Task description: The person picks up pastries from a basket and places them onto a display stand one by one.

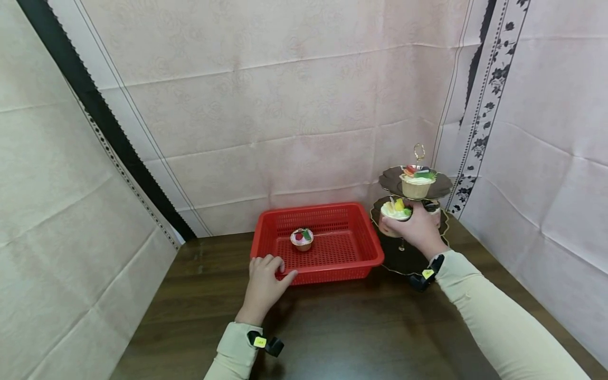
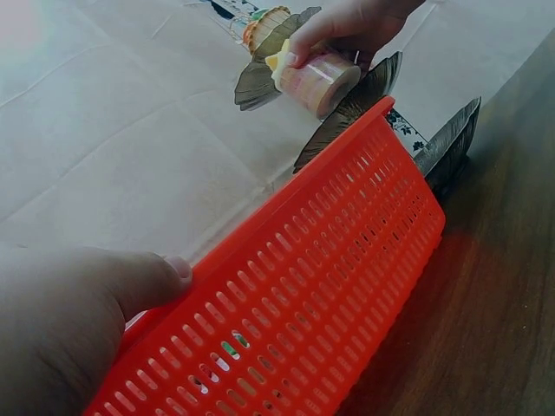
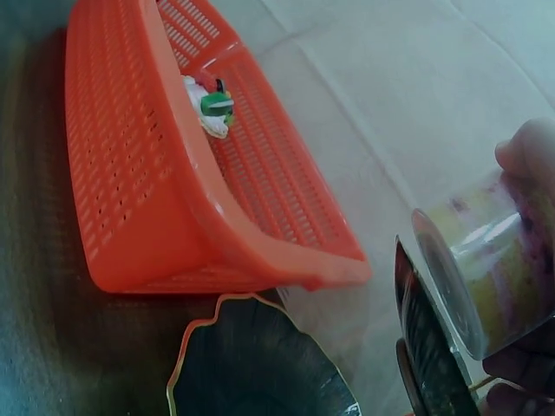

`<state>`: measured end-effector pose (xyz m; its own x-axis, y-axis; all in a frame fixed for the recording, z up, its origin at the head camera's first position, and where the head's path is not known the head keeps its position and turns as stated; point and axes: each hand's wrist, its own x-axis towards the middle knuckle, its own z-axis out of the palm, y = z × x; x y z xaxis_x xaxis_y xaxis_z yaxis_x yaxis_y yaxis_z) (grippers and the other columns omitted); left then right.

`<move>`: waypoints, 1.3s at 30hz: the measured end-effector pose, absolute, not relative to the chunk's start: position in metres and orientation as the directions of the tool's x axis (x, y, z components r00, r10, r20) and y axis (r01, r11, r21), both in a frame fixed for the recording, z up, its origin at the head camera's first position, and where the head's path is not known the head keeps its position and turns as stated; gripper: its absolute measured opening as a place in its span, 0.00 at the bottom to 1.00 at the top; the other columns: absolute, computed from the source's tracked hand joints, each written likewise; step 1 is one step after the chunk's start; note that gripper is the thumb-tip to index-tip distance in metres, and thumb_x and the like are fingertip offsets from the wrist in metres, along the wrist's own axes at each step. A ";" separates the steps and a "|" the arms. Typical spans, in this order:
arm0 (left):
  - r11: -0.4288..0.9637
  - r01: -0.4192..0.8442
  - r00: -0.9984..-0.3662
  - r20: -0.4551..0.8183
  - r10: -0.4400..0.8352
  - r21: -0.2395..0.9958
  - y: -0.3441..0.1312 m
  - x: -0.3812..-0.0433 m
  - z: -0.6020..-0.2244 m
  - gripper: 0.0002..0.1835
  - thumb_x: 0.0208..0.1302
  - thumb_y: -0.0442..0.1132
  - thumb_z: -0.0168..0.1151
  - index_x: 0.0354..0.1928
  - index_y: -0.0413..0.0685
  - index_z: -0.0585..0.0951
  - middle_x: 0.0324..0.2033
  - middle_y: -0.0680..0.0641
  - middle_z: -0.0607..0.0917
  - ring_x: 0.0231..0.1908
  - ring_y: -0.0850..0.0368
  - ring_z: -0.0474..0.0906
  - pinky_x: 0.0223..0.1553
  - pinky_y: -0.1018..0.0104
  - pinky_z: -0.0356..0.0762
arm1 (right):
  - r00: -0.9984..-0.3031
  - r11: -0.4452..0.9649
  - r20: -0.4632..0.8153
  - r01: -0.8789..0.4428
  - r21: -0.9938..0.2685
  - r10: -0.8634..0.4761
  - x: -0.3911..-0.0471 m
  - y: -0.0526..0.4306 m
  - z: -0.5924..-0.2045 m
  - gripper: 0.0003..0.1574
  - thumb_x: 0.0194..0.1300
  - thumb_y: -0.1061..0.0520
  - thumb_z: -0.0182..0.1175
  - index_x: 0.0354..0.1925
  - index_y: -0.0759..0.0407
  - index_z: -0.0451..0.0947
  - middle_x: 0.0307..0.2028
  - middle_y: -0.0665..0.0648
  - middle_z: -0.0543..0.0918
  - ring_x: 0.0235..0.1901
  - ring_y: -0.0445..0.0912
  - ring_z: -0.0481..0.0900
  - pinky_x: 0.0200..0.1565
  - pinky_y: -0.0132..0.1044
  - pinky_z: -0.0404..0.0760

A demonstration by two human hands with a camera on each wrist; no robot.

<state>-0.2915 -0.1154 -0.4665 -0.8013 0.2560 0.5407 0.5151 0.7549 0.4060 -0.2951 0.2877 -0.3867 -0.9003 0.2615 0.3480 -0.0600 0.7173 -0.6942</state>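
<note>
My right hand grips a clear cup of layered cake with white cream and yellow fruit on top. It holds the cup beside the middle plate of a dark tiered stand with gold edges. In the right wrist view the cup is tilted close to a plate's edge; whether they touch I cannot tell. My left hand holds the near left rim of a red perforated basket, thumb along the rim. Inside the basket sits a small cupcake with red and green toppings.
On the stand's top plate stands a cupcake with colourful fruit. Another cup is partly hidden behind my right hand. The stand's wide bottom plate lies close against the basket's right side. Pale cloth walls rise behind the brown wooden table.
</note>
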 end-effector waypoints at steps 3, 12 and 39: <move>0.754 0.508 -0.809 0.531 0.252 0.416 -0.115 -0.292 -0.466 0.20 0.59 0.54 0.75 0.27 0.56 0.71 0.27 0.55 0.71 0.37 0.52 0.65 0.68 0.32 0.54 | -0.881 0.741 0.376 -0.044 -0.670 0.288 -0.294 0.291 -0.389 0.57 0.53 0.28 0.71 0.64 0.66 0.67 0.58 0.72 0.76 0.66 0.76 0.55 0.63 0.74 0.49; 0.755 0.503 -0.815 0.521 0.253 0.421 -0.115 -0.292 -0.467 0.20 0.59 0.54 0.74 0.27 0.56 0.71 0.27 0.55 0.71 0.38 0.52 0.65 0.68 0.33 0.55 | -0.858 0.775 0.395 0.006 -0.632 0.329 -0.288 0.301 -0.395 0.60 0.53 0.21 0.64 0.64 0.64 0.67 0.56 0.71 0.78 0.53 0.66 0.75 0.49 0.64 0.74; 0.756 0.505 -0.812 0.526 0.252 0.417 -0.115 -0.294 -0.468 0.20 0.59 0.54 0.74 0.27 0.55 0.72 0.27 0.55 0.71 0.36 0.52 0.65 0.68 0.32 0.54 | -0.850 0.774 0.357 0.087 -0.628 0.386 -0.291 0.302 -0.405 0.64 0.56 0.19 0.59 0.66 0.67 0.59 0.55 0.72 0.70 0.48 0.69 0.78 0.41 0.62 0.76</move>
<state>-0.2943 -0.1151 -0.4676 -0.8121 0.2519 0.5264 0.5049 0.7556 0.4173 -0.2911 0.3022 -0.4046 -0.8505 0.3860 0.3574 0.0873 0.7736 -0.6277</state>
